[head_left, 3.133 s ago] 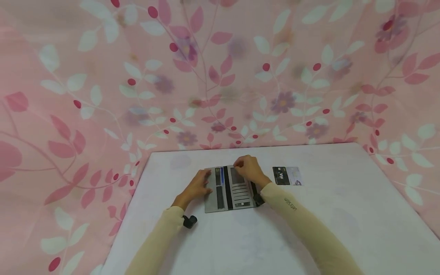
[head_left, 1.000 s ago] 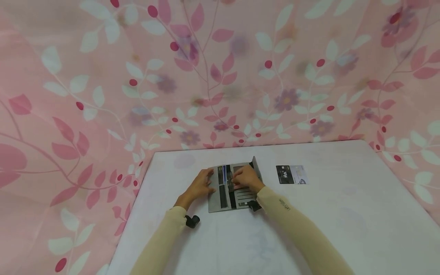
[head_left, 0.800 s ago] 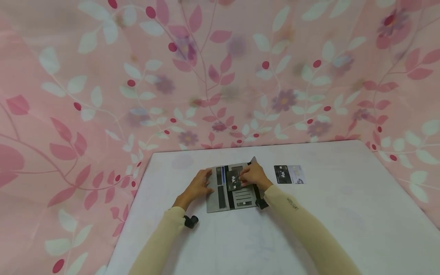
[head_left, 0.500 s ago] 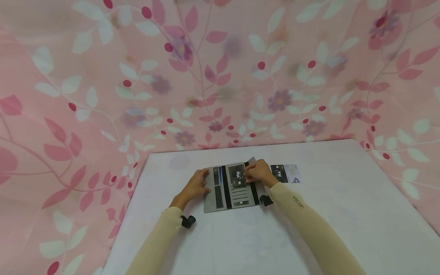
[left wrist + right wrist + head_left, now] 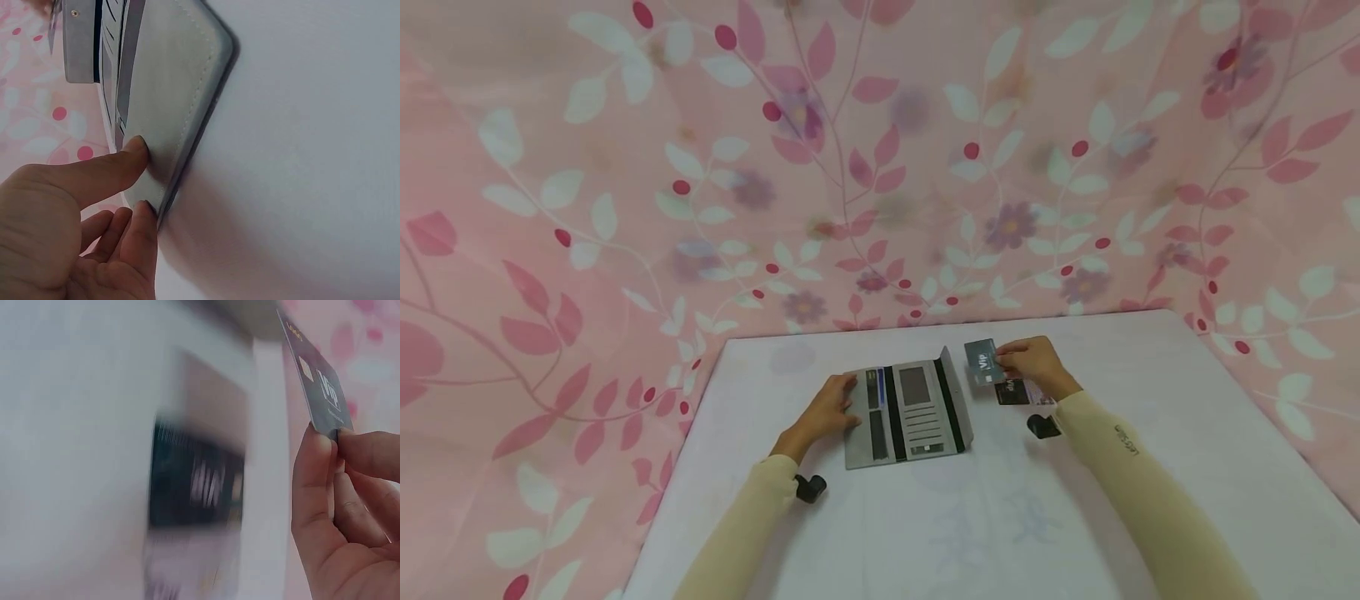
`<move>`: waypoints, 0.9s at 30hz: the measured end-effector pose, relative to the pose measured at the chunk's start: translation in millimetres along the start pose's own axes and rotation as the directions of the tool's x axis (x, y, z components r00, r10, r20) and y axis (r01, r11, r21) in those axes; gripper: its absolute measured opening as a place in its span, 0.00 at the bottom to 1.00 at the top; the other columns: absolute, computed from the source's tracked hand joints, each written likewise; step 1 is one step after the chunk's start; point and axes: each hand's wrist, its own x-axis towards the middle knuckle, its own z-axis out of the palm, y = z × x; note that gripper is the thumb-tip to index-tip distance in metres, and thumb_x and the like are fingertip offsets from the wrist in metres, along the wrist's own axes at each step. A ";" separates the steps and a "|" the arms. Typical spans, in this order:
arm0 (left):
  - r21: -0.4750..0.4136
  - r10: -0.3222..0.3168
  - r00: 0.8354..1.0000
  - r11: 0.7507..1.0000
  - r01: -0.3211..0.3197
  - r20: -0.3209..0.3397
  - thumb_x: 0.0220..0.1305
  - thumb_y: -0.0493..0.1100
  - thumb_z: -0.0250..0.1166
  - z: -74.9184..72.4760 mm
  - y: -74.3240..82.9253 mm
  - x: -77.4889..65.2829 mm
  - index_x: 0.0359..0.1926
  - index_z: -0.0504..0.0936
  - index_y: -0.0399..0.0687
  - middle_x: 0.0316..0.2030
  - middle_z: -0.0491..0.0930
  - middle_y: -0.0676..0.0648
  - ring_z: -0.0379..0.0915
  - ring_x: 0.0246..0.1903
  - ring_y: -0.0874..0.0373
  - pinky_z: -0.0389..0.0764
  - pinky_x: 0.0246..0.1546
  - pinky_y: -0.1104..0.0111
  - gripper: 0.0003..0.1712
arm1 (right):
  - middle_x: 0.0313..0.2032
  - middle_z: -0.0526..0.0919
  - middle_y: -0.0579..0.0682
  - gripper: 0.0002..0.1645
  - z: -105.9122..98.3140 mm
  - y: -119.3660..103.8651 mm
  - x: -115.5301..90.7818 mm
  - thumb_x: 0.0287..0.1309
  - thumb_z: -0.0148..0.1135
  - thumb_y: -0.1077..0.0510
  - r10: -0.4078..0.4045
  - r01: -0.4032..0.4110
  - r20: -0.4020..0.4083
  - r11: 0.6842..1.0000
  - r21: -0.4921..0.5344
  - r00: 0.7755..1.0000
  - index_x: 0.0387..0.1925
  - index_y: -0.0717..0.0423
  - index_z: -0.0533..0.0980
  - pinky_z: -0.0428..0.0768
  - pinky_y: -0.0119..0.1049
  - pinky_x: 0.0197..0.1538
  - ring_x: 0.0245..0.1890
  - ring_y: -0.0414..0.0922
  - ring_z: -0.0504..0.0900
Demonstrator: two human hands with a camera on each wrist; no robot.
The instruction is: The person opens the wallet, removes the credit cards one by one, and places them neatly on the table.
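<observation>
The floral cloth (image 5: 880, 183) is hanging behind the wallet (image 5: 895, 417); the white tabletop (image 5: 925, 533) is supporting it from below. The wallet itself is lying spread open, its right-hand flap (image 5: 956, 400) standing partly raised.

The left hand (image 5: 823, 408) is resting at the wallet's left edge, digits apart and tips touching the grey inner panel; it is apparently steadying the wallet. The right hand (image 5: 1037, 364) is working to the right of the wallet, thumb and finger clamped on one end of a dark Vip card (image 5: 983, 360). That card is being held raised, clear of the wallet and not yet laid down.

Also right of the wallet, two further cards are lying on the tabletop: a black card (image 5: 1011, 392) and, beside it, a pale card (image 5: 1037, 395) partly hidden by the right hand.

Card handling is judged to be partway along. Done: three cards are sitting outside the wallet, two of them set down. Left: the held card is awaiting a place, and a blue-edged insert (image 5: 882, 387) is showing in the wallet's left panel. Whether that insert is to be moved, the inspector is unable to tell.
</observation>
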 end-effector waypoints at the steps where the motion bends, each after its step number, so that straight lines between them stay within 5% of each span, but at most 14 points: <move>1: 0.001 -0.001 1.000 1.000 0.001 -0.002 0.45 0.25 0.76 0.1 0.6 -0.7 0.69 0.59 0.30 0.63 0.62 0.34 0.61 0.64 0.44 0.71 0.61 0.59 0.51 | 0.46 0.82 0.64 0.19 -9.4 5.5 -1.3 0.64 0.61 0.62 0.011 -0.011 -0.012 1.000 -0.019 1.000 0.52 0.71 0.78 0.85 0.36 0.41 0.35 0.46 0.83; 8: 0.035 0.006 1.000 0.999 -0.005 -0.013 0.45 0.26 0.76 -0.8 2.8 -2.8 0.69 0.60 0.30 0.63 0.63 0.33 0.63 0.63 0.43 0.71 0.62 0.58 0.50 | 0.54 0.75 0.68 0.22 -63.2 44.8 -12.4 0.66 0.56 0.60 0.132 -0.143 -0.100 0.984 -0.111 0.986 0.56 0.72 0.74 0.85 0.35 0.43 0.39 0.48 0.80; 13: 0.051 -0.007 1.000 0.999 0.008 -0.015 0.45 0.27 0.76 -1.5 2.9 -1.4 0.68 0.60 0.30 0.62 0.64 0.34 0.64 0.62 0.43 0.70 0.62 0.56 0.50 | 0.50 0.78 0.68 0.23 -89.8 72.6 -16.9 0.62 0.58 0.60 0.151 -0.175 -0.156 0.972 -0.156 0.976 0.54 0.74 0.75 0.84 0.31 0.35 0.34 0.44 0.78; 17: 0.063 -0.009 1.000 0.998 0.010 -0.015 0.45 0.27 0.77 -1.2 3.1 -1.8 0.68 0.60 0.30 0.62 0.64 0.34 0.64 0.62 0.44 0.69 0.63 0.56 0.50 | 0.44 0.81 0.65 0.23 -99.0 85.4 -20.0 0.58 0.59 0.60 0.150 -0.197 -0.207 0.953 -0.230 0.967 0.51 0.73 0.78 0.79 0.31 0.30 0.33 0.46 0.78; 22: 0.053 -0.005 1.000 0.999 0.006 -0.019 0.45 0.27 0.77 -0.8 3.8 -2.5 0.68 0.61 0.29 0.62 0.64 0.34 0.64 0.61 0.44 0.69 0.63 0.56 0.50 | 0.50 0.78 0.67 0.22 -98.5 89.5 -19.3 0.61 0.61 0.57 0.185 -0.238 -0.230 0.944 -0.229 0.956 0.51 0.71 0.78 0.74 0.29 0.31 0.42 0.53 0.76; 27: 0.034 -0.005 1.000 0.999 0.005 -0.005 0.46 0.27 0.76 0.4 4.3 -1.6 0.69 0.59 0.30 0.63 0.63 0.35 0.62 0.63 0.44 0.70 0.62 0.58 0.50 | 0.46 0.80 0.66 0.21 -95.9 88.0 -17.7 0.59 0.65 0.56 0.129 -0.198 -0.265 0.947 -0.252 0.956 0.47 0.70 0.80 0.74 0.29 0.31 0.39 0.52 0.77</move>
